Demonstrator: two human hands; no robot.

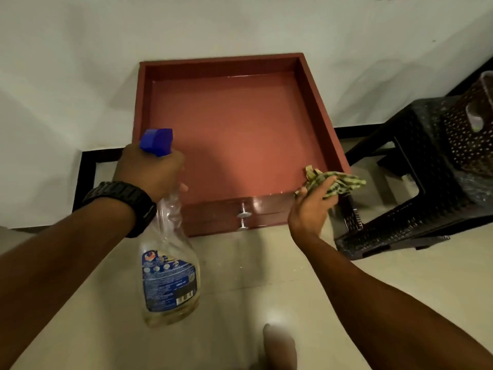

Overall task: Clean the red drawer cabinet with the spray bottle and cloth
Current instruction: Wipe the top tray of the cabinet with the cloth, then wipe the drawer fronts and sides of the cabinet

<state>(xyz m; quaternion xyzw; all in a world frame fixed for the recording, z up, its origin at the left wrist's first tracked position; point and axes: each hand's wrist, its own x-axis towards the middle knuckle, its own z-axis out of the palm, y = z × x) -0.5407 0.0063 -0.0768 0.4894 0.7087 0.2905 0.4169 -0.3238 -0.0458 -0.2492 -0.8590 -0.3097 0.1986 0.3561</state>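
a: head view. red drawer (pixel 234 134) is sitting on the pale tiled floor (pixel 400 284), open side up, back edge leaning against the white wall (pixel 80 49). metal knob (pixel 244 215) is showing on the front panel, nearest the camera.

b: left hand?

a: left hand (pixel 152 169) is gripping the neck of the spray bottle (pixel 169 265), fingers curled round it below the blue trigger head (pixel 157 141). nozzle is pointing toward the drawer. bottle is clear with a blue label, hanging over the floor by the drawer's front left corner. black watch (pixel 125 204) is sitting on that wrist.

b: trigger being squeezed?

a: cannot tell, the index finger is hidden behind the hand.

b: right hand?

a: right hand (pixel 310 206) is holding a bunched green striped cloth (pixel 333 181), fingers curled and pinching it against the palm. cloth is hovering over the drawer's front right corner; whether it's touching the rim, cannot tell.

b: anything else?

a: black perforated plastic stool (pixel 408 188) is standing just beside the drawer on the right. a toe (pixel 280 345) is poking in at the bottom edge.
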